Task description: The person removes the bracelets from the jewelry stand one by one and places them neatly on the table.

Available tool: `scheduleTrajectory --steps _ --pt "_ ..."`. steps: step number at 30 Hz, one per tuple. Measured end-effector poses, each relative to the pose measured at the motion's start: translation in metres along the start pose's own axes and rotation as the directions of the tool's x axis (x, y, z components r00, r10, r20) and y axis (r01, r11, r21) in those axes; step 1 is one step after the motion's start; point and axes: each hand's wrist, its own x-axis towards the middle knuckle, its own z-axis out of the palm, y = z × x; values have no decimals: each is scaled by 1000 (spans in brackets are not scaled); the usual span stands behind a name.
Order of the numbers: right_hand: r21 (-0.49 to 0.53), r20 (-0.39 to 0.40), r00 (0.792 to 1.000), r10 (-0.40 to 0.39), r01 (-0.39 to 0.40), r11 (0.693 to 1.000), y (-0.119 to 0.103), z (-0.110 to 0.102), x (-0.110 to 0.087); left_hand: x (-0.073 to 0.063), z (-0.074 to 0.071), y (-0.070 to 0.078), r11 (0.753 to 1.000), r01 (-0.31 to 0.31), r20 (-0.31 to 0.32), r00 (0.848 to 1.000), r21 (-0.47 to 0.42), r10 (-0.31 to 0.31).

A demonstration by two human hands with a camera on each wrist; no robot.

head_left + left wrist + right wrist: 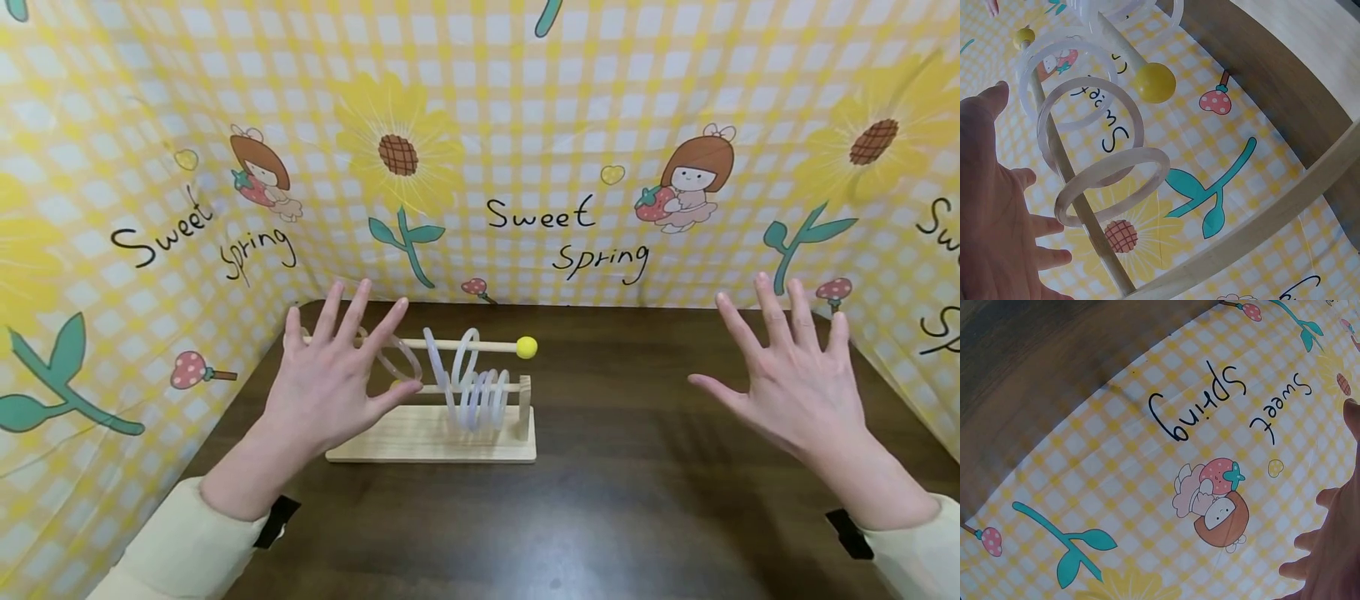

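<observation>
My left hand [315,392] is raised with its fingers spread, overlapping the left part of a wooden ring stand in the head view. The stand has a flat pale base [420,446] and two horizontal rods, the upper one [495,346] ending in a yellow ball [527,347]. Pale translucent rings [1116,162] hang on the upper rod beside the left fingers in the left wrist view; several more rings [491,400] sit bunched on the lower rod. Raised over the table's right side, my right hand [806,392] spreads its fingers and holds nothing. The left hand hides the stand's left end.
A dark brown wooden table [615,492] lies under the stand. Yellow checked cloth [525,150] printed with flowers, figures and lettering rises around its back and sides. Black bands [276,521] circle both wrists beside the pale sleeves [187,550].
</observation>
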Motion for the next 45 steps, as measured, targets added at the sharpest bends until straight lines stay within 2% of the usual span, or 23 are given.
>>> scheduleTrajectory --steps 5,13,20,24,30,37,45 --pt "5 34 999 9 -9 1000 -1 1 0 -1 -1 -2 1000 -8 -12 1000 6 8" --pt "-17 -17 999 -33 32 999 -4 2 4 -6 0 -8 1000 8 -19 1000 18 -7" --pt "-19 -98 993 -66 65 998 -5 0 7 -5 -3 -13 1000 5 -63 998 27 -3" --pt "-21 -116 990 -75 73 997 -6 -1 10 -4 -5 -16 1000 8 -62 998 26 -7" --pt "-25 -157 982 -103 100 995 -9 -3 15 -5 -7 -22 999 43 -51 998 25 -42" --pt "-15 -174 979 -108 107 994 -19 -5 17 -9 -8 -32 997 81 -76 994 15 -80" --pt "6 -186 977 -107 110 994 -34 -4 19 -15 -4 -41 991 129 -80 988 -45 -132"
